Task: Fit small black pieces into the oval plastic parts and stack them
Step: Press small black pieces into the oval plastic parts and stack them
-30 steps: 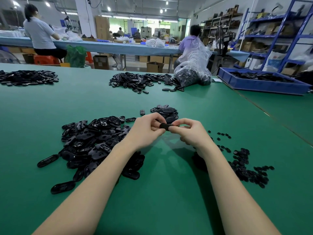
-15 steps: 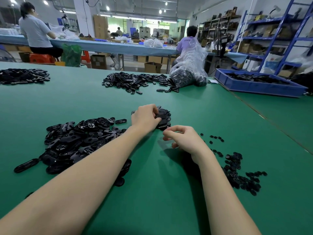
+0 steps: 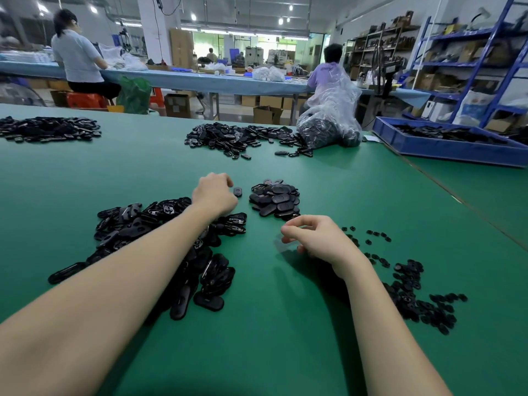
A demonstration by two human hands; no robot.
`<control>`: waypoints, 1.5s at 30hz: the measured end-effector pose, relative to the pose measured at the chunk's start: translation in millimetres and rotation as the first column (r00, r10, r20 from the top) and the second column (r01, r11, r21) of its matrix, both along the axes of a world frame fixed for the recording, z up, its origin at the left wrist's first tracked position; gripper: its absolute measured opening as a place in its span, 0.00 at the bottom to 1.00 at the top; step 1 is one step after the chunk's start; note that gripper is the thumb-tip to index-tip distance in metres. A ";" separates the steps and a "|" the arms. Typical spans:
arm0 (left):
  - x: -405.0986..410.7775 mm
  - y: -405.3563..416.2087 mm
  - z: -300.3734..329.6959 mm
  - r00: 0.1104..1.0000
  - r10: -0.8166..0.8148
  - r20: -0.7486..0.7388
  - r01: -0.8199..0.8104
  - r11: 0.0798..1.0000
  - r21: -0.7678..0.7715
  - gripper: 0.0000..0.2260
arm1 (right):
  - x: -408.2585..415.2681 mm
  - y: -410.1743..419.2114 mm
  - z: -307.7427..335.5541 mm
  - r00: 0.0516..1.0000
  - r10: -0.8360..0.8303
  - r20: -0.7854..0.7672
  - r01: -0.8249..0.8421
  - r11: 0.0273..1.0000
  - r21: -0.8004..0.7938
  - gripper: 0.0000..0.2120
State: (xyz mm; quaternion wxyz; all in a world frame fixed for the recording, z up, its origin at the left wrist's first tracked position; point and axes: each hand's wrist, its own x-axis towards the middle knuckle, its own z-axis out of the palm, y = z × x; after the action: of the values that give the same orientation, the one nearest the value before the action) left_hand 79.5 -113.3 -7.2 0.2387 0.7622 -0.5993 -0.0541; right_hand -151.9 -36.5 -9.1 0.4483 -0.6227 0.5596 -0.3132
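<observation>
- Left hand (image 3: 214, 195), fingers loosely curled and holding nothing, hovers beside a lone black oval plastic part (image 3: 237, 191).
- Right hand (image 3: 317, 238) hangs loosely curled, empty, near the small black pieces (image 3: 411, 292) scattered on the green counter (image 3: 285, 352).
- A careless reach could topple the finished stack (image 3: 275, 199).

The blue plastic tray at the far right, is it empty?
No, the blue plastic tray holds a layer of black parts.

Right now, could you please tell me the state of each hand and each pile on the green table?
left hand: fingers curled, over the pile's far edge, nothing visibly held
right hand: loosely curled, empty
unfitted oval parts: loose heap
finished parts: small heap
lone oval part: flat, apart
small black pieces: scattered
</observation>
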 end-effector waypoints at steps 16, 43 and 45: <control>15.1 16.4 6.7 0.997 -0.033 -0.064 0.036 0.998 0.048 0.09 | 2.1 -4.7 -4.3 0.996 0.040 -0.083 -0.041 0.999 -0.010 0.04; -64.3 100.4 -3.9 -0.002 -0.175 -0.985 0.289 0.942 -0.168 0.02 | -17.5 -1.4 7.0 0.991 0.009 0.134 -0.020 0.997 0.080 0.04; -63.4 101.4 -4.5 -0.089 -0.136 -0.987 0.311 0.937 -0.157 0.02 | -20.9 -1.2 9.7 0.990 0.049 0.136 -0.055 0.998 0.044 0.05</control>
State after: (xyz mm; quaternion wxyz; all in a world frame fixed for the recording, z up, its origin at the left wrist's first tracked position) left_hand 16.1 -11.8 -11.8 0.5361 0.3883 -0.3545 -0.6604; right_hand -172.8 -37.7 0.6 0.5077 -0.6038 0.5189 -0.3292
